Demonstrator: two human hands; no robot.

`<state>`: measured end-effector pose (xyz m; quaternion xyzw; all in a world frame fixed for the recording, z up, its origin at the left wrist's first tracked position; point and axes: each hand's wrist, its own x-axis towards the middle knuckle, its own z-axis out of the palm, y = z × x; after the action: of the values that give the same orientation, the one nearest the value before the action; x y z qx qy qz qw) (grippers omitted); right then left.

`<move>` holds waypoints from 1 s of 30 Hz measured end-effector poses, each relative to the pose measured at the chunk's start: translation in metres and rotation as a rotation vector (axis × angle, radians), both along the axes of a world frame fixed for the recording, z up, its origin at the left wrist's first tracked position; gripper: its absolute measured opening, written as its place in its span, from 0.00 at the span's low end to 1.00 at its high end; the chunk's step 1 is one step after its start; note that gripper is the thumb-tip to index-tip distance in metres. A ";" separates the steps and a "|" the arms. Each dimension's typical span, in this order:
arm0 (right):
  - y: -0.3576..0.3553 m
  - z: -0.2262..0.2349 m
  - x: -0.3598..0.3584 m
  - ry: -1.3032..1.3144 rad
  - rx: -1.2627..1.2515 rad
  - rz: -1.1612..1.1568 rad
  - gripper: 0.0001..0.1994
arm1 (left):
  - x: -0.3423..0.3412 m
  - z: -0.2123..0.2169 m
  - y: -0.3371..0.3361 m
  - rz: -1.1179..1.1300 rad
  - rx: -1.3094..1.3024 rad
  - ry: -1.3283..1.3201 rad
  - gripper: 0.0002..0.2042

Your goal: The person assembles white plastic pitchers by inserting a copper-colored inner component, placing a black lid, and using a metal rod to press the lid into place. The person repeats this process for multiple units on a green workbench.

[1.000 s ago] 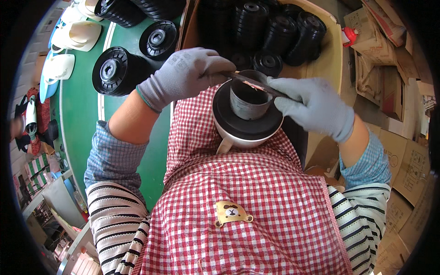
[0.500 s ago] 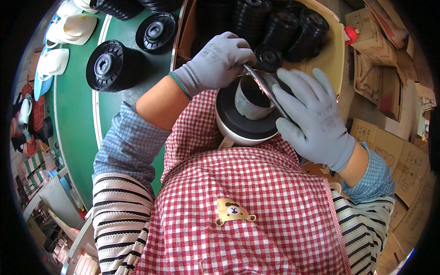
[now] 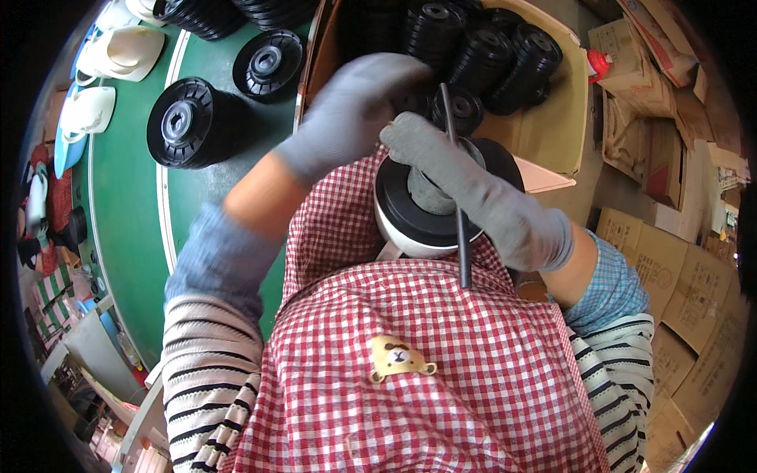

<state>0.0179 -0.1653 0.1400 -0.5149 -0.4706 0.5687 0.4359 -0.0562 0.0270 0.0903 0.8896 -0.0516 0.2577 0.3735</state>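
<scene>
Both my hands wear grey knit gloves. My right hand (image 3: pixel 481 185) is closed across a long, thin dark bar (image 3: pixel 463 248), which sticks out past the glove at both ends. Below this hand, a short grey metal cylinder (image 3: pixel 428 195) stands on a round black top (image 3: pixel 397 197) over a white, round-walled base (image 3: pixel 414 246). The glove and the bar partly cover the cylinder. My left hand (image 3: pixel 355 110) hangs to the left of the cylinder, near the open carton. Motion smears its fingers, so their hold cannot be made out.
An open carton (image 3: pixel 569 118) at the back holds stacks of black ribbed discs (image 3: pixel 481 57). More black discs (image 3: pixel 185 122) rest on the green table (image 3: pixel 130 213) at left, beside white cap-shaped pieces (image 3: pixel 91 109). Cardboard boxes (image 3: pixel 670 268) lie at the right.
The bar has swung from a slant between both hands to nearly upright in view. My right hand has moved left over the cylinder and closed; my left has come off the bar, moving left.
</scene>
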 end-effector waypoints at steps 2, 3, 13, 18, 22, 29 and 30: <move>-0.007 0.002 0.006 0.105 -0.078 -0.054 0.53 | -0.043 0.033 -0.010 -0.087 -0.176 0.045 0.18; -0.011 0.001 0.008 0.167 -0.082 -0.084 0.54 | -0.060 0.037 -0.027 -0.249 -0.185 -0.049 0.18; 0.043 -0.073 0.071 -0.749 0.564 -0.040 0.22 | -0.066 0.012 -0.089 -0.333 -0.053 -0.022 0.15; -0.033 -0.048 0.066 -1.130 0.307 -0.140 0.36 | -0.080 -0.007 -0.049 -0.499 -0.856 0.059 0.13; -0.047 -0.053 0.076 -1.134 0.228 -0.051 0.45 | -0.079 0.035 -0.042 -0.426 -0.927 0.281 0.13; -0.028 -0.042 0.066 -1.145 0.043 0.062 0.46 | -0.052 0.079 -0.076 0.117 0.335 0.934 0.24; -0.031 -0.035 0.052 -1.230 -0.025 0.000 0.46 | -0.044 0.064 -0.068 0.118 0.444 1.046 0.23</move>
<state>0.0700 -0.1965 0.1053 -0.7536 -0.6293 0.1728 0.0783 -0.1002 -0.0407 0.1544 0.9574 0.1369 -0.2135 0.1383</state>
